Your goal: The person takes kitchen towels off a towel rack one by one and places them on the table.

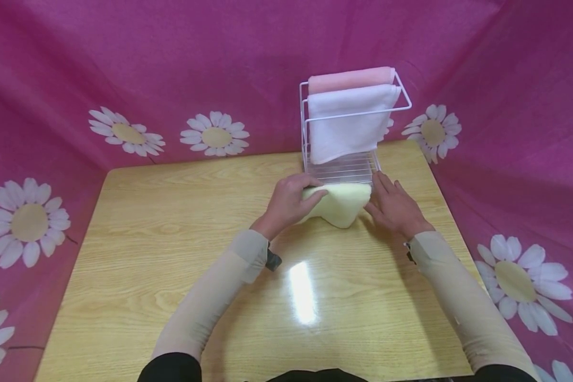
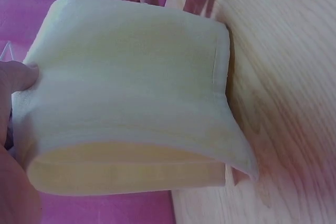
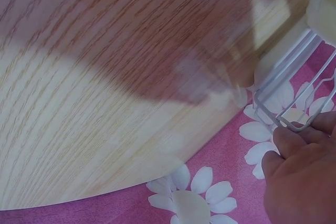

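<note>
A white wire rack stands at the back right of the table. In the head view, a pale yellow towel hangs over its low front edge. My left hand pinches the towel's upper left part, thumb on the near side. The left wrist view shows the towel folded over, its lower edge flaring open like a tunnel. My right hand rests against the rack's right front side, fingers fairly straight. In the right wrist view, its fingertips touch the wire corner.
A pink towel and a white towel hang over the rack's upper bars. The wooden table reaches a magenta cloth with white daisies behind and at the sides.
</note>
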Demonstrator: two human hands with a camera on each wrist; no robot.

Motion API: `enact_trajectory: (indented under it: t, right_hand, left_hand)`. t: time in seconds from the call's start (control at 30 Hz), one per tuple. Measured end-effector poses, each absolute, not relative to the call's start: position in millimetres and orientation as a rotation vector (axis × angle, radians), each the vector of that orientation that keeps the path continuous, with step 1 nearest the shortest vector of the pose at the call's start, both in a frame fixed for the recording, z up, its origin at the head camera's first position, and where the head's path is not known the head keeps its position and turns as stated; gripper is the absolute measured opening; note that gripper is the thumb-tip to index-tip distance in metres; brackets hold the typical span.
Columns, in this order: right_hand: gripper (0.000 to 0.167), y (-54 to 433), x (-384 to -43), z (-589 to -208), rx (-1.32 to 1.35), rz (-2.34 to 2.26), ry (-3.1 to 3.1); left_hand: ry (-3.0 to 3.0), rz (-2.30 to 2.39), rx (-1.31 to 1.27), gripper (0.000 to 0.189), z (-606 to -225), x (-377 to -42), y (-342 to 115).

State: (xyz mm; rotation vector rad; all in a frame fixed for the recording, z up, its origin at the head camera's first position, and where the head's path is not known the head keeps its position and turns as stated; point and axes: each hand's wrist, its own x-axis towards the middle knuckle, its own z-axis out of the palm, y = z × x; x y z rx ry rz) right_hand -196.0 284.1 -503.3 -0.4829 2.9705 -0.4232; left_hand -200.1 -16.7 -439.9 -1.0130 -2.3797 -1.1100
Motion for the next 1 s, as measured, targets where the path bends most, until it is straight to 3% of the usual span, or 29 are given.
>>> enact_trajectory:
  t: [0.53,1.0]
  right_hand:
    - [0.076,283,-194,-500,-0.484,-0.391,2.989]
    - [0.080,283,-195,-502,-0.481,-0.438,2.986]
  left_hand:
    - [-2.353,-1.144,-1.039,0.016,-452,-178,-20]
    - [-2.338,-1.129,-1.094,0.016,-458,-159,-24]
